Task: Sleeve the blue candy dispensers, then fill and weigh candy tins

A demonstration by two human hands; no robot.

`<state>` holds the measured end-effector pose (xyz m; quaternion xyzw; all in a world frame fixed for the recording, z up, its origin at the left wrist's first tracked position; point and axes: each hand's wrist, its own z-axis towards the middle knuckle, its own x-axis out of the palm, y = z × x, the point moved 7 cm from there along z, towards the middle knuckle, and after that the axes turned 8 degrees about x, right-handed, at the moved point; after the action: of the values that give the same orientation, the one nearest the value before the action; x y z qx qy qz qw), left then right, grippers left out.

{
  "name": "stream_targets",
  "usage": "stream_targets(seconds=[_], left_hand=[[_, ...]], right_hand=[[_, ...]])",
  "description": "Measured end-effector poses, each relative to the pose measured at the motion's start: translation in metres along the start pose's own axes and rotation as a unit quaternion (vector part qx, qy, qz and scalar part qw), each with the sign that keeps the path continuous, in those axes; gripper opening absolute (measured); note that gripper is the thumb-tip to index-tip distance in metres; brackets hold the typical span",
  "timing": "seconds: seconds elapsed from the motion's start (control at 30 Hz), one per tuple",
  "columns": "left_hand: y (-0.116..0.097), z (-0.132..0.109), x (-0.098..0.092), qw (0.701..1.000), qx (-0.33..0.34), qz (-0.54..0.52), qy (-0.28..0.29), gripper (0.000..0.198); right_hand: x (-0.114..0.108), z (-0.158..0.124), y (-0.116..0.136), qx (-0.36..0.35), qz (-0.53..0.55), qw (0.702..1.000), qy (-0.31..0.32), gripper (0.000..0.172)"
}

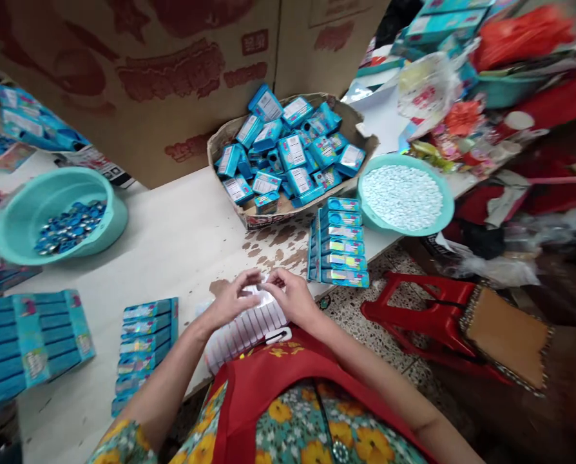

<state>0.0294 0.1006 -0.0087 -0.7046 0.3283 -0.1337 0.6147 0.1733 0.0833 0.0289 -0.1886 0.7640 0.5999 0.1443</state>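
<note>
My left hand [234, 301] and my right hand [294, 298] meet at the front edge of the table. Their fingers are bent in towards each other over a small whitish piece, too blurred to name. A row of narrow white pieces [247, 330], packed side by side with dark gaps, lies under my hands against the red apron. To the left of my left forearm is a stack of blue packs [140, 348]. Beyond my right hand stands another stack of blue packs [342, 241] at the table's edge.
A torn cardboard tray [249, 222] holds many small blue boxes. A turquoise basin [8, 219] contains blue and silver pieces; another basin [450, 206] is filled with pale tablets. Larger blue packs [27, 341] lie far left. A big carton [182, 129] stands behind, a red stool [428, 316] right.
</note>
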Motion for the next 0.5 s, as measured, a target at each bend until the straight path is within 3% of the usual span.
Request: stream_targets(seconds=[0.07, 0.13, 0.27, 0.4, 0.5], left_hand=[[-0.022, 0.018, 0.018, 0.998, -0.008, -0.043, 0.043, 0.031], [-0.041, 0.039, 0.031, 0.997, -0.015, -0.050, 0.063, 0.030], [-0.080, 0.092, 0.045, 0.995, 0.049, -0.011, 0.092, 0.027], [-0.114, 0.154, 0.056, 0.987, 0.127, 0.000, 0.096, 0.019], [-0.123, 0.196, 0.064, 0.983, 0.151, 0.035, 0.095, 0.015]], right_hand=[[-0.026, -0.007, 0.007, 0.012, -0.001, 0.999, -0.040, 0.012], [-0.054, -0.013, 0.009, 0.019, -0.033, 0.993, -0.112, 0.013], [-0.115, -0.013, 0.000, 0.018, -0.064, 0.961, -0.270, 0.012], [-0.172, 0.015, -0.024, 0.047, -0.078, 0.935, -0.343, 0.012], [-0.200, 0.045, -0.041, 0.079, -0.100, 0.923, -0.364, 0.013]])
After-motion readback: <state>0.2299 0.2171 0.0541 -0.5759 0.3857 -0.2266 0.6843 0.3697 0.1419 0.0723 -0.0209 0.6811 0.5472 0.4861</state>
